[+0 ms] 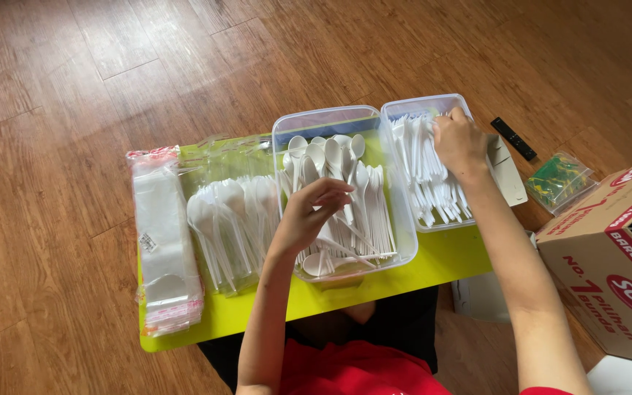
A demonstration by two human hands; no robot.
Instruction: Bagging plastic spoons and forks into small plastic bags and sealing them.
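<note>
My left hand (309,213) hovers over a clear plastic box (284,126) full of white plastic spoons (367,208), fingers curled and touching the spoons; whether it grips one I cannot tell. My right hand (459,140) reaches into a second clear box (451,100) on the right, fingers closed on white plastic forks (422,164). Both boxes stand side by side on a small lime-green table (433,265).
Packed spoons in clear bags (232,219) and a stack of empty clear sleeves (164,241) lie on the table's left. On the wooden floor to the right are a black remote (514,138), a small bag of green-yellow items (559,180) and a cardboard box (608,271).
</note>
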